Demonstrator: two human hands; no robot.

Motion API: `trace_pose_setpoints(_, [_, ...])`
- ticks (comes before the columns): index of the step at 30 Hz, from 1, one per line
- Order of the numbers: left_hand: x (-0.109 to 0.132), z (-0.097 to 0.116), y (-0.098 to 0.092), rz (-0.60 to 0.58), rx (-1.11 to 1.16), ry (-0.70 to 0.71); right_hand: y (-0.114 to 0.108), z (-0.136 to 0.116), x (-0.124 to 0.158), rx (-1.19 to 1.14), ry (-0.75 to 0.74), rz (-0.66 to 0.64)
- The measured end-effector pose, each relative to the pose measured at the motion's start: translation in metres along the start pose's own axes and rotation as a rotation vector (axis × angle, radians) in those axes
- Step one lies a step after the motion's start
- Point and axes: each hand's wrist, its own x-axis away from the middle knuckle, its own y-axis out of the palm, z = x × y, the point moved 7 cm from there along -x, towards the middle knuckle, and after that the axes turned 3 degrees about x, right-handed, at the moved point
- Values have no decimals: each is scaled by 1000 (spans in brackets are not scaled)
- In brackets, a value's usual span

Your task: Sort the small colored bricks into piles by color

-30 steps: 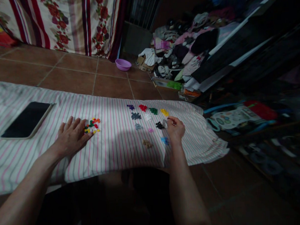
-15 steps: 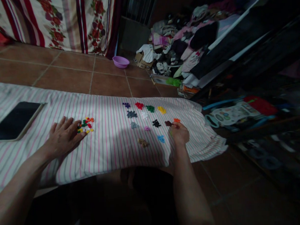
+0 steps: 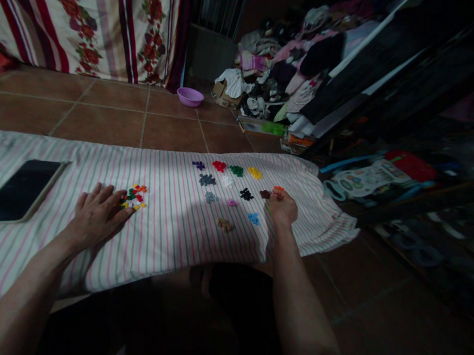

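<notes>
My left hand (image 3: 99, 212) lies with fingers spread on the striped cloth, its fingertips at the edge of a mixed pile of small coloured pieces (image 3: 134, 196). At the right, the fingers of my right hand (image 3: 282, 207) are pinched together beside the dark brown pieces (image 3: 265, 194) and the orange pieces (image 3: 278, 188); what they hold is too small to make out. Single-colour heaps lie to its left, among them black pieces (image 3: 246, 194), light blue pieces (image 3: 253, 218), tan pieces (image 3: 224, 225), yellow pieces (image 3: 255, 172) and red pieces (image 3: 219, 166). A bit of yellow-green shows under my right hand.
A tablet-like device (image 3: 23, 189) rests on the striped cloth (image 3: 172, 222) at the left. Beyond, on the tiled floor, stand a purple basin (image 3: 190, 97) and a heap of clothes (image 3: 279, 66). A dark shelf with assorted items (image 3: 371, 182) borders the right side.
Both hands stay almost in place. The whole view has shifted very slightly, and the piles look the same.
</notes>
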Motion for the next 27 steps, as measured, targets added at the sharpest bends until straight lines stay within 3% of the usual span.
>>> trace_pose_setpoints(5, [-1,-1,0,-15,38,-27,-5,-26,8,-59,-122,60])
trace_pose_setpoints(12, [-4,-5,1,-12,81,-66,12,-115,54,-250,-459,-48])
trace_pose_setpoints(20, [-5,-12,-5,19,188,-9,34,-203,142,-510,-815,-316])
trace_pose_setpoints(27, [2,-20,-13,19,219,106,52,-248,227,-592,-1088,-627])
